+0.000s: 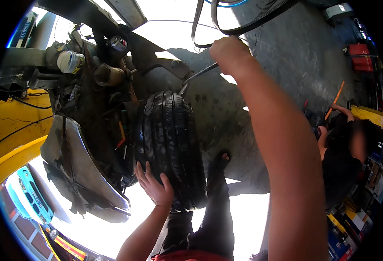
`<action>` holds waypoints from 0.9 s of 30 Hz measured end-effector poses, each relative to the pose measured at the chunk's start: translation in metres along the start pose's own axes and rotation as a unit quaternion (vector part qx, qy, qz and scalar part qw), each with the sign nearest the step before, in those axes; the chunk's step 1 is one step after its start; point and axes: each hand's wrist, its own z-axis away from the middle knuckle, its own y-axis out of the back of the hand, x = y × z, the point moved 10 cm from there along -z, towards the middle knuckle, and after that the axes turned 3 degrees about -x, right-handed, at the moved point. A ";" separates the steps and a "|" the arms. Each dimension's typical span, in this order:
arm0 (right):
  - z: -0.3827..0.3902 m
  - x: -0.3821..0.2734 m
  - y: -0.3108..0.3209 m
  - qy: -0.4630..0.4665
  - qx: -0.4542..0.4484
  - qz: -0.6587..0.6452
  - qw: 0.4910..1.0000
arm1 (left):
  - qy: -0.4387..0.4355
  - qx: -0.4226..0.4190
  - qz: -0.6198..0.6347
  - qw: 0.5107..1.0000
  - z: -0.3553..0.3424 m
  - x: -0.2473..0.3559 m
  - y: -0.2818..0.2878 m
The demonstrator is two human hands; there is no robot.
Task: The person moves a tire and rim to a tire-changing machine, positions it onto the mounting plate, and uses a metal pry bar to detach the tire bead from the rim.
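Fingers point(142, 173) of the left hand point(155, 191) are spread apart, thumb standing off, and the hand lies against the lower left part of the black tyre point(169, 143), which stands tread-up in the middle of the view, just above the person's legs point(215, 213). Up and to the right, the right hand point(231, 53) is closed in a fist around the near end of a metal bar point(202, 72), whose far end slants down toward the tyre's upper end, close to a dark metal bracket point(179, 67); whether that tip bears on either one, I cannot tell. Judging from this, the step in hand is levering with the bar while the left palm steadies the tyre. The next move seems to call for a firm hold on the bar, its tip well seated, and the spread fingers kept clear of any pinch.
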 end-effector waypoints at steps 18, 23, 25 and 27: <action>-0.011 0.068 0.002 0.021 -0.044 0.078 0.996 | -0.001 -0.011 0.028 1.000 0.013 -0.013 0.000; -0.027 0.094 0.020 0.035 0.046 0.050 0.997 | 0.007 -0.013 0.038 0.999 0.015 -0.012 -0.004; -0.035 0.102 0.019 0.051 0.042 0.065 0.996 | 0.020 -0.011 0.035 0.999 0.017 -0.010 -0.007; -0.041 0.106 0.021 0.070 0.039 0.078 0.994 | 0.026 -0.008 0.034 0.999 0.017 -0.005 -0.008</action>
